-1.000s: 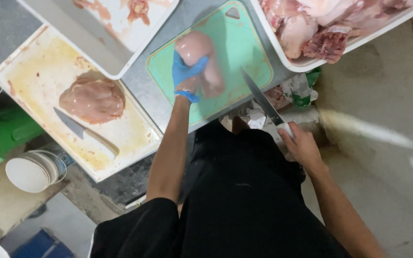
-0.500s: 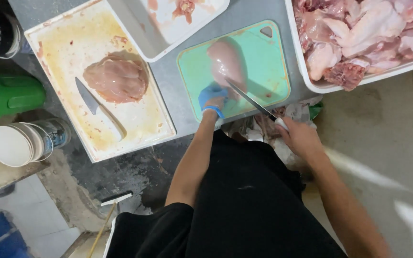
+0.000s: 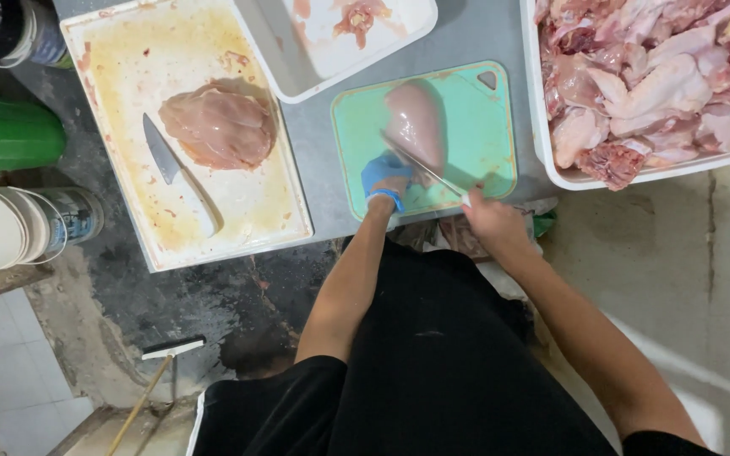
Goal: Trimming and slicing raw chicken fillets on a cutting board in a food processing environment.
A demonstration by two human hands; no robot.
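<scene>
A pale raw chicken breast [image 3: 416,122] lies on a green cutting board [image 3: 487,143]. My left hand [image 3: 386,175], in a blue glove, presses on the near end of the breast. My bare right hand [image 3: 493,221] grips a knife [image 3: 426,166] by its white handle, and the blade lies across the near end of the meat, next to the gloved fingers.
A stained white board [image 3: 128,93] on the left carries another chicken breast [image 3: 220,124] and a second knife [image 3: 176,173]. A white tray of raw chicken pieces [image 3: 652,76] stands at the right, another white tray [image 3: 340,34] behind. A green container [image 3: 6,133] and stacked white tubs [image 3: 10,226] stand far left.
My right hand has brought the knife from the board's near edge onto the breast. The gloved left hand has slid to the meat's near end.
</scene>
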